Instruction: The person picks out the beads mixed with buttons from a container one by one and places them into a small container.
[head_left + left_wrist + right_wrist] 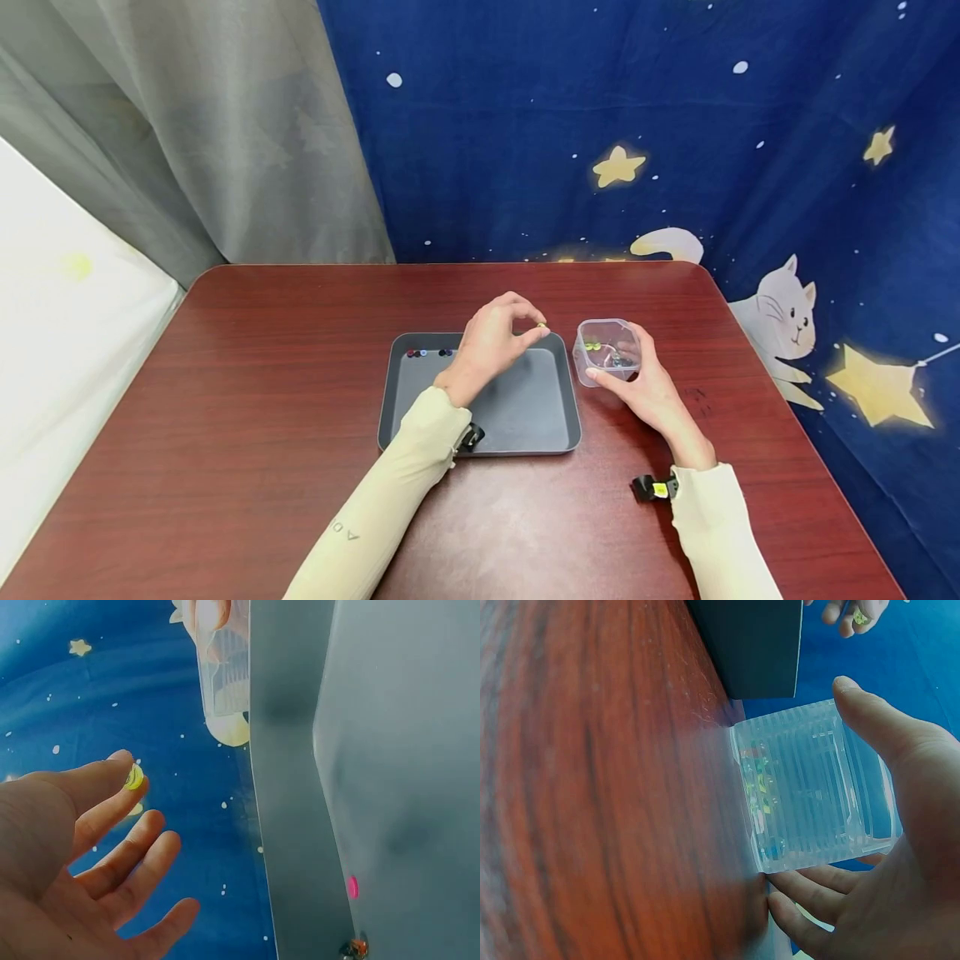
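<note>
My left hand [491, 335] pinches a small round yellow button [134, 777] between thumb and index finger, the other fingers loosely spread in the left wrist view. It is above the far right part of a grey rectangular tray [525, 408]. Along the tray's far edge lie several small buttons [446, 352], dark, red and light blue; a pink button [353, 886] shows in the left wrist view. My right hand [651, 387] grips a clear square plastic box [810, 787], thumb and fingers on opposite sides. Inside it are yellow-green pieces [592, 346] and other small ones too blurred to tell.
The box stands on the reddish-brown wooden table [262, 400], just right of the tray. Behind the table hang a blue star-patterned curtain [525, 167] and a grey curtain [285, 167]. Black wrist cameras [651, 488] sit at both cuffs.
</note>
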`<state>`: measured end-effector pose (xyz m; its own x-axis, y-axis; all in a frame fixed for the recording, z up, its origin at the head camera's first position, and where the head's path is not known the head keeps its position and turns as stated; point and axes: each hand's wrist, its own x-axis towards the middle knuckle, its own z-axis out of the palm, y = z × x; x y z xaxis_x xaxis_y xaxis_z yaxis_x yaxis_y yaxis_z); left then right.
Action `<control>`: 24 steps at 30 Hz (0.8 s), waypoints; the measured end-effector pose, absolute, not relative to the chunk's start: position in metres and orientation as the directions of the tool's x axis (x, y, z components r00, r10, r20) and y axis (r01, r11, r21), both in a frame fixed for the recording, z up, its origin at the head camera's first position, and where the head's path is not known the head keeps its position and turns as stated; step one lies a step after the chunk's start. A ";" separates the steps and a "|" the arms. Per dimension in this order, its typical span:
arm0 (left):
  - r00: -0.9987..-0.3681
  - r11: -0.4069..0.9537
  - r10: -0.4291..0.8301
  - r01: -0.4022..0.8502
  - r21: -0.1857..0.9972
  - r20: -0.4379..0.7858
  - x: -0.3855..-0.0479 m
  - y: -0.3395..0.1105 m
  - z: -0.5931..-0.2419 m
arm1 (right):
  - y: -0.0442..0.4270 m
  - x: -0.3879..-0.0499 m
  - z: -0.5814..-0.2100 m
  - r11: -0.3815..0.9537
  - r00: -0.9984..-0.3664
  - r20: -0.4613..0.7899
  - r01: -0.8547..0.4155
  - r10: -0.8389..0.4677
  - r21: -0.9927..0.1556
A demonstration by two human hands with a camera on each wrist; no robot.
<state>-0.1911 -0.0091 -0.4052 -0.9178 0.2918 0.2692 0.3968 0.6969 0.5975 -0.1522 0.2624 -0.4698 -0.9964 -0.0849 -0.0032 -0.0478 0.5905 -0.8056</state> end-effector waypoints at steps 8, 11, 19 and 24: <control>-0.913 0.683 0.321 0.409 0.605 0.254 -0.190 0.001 -0.406 | 0.263 -0.152 -0.468 0.585 -0.996 -0.005 -0.048 -0.089 -0.810; -0.910 0.683 0.333 0.413 0.603 0.246 -0.190 0.005 -0.406 | 0.263 -0.153 -0.468 0.583 -0.996 -0.007 -0.049 -0.093 -0.811; -0.902 0.665 0.359 0.429 0.612 0.242 -0.190 0.016 -0.406 | 0.263 -0.154 -0.468 0.585 -0.996 -0.003 -0.052 -0.093 -0.809; -0.904 0.659 0.371 0.418 0.625 0.213 -0.188 0.022 -0.408 | 0.263 -0.155 -0.468 0.584 -0.996 0.000 -0.055 -0.094 -0.810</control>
<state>-0.1876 0.0219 -0.4083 -0.9039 0.3707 0.2133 0.4179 0.6592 0.6252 -0.1550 0.2634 -0.4684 -0.9956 -0.0937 0.0003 -0.0552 0.5836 -0.8102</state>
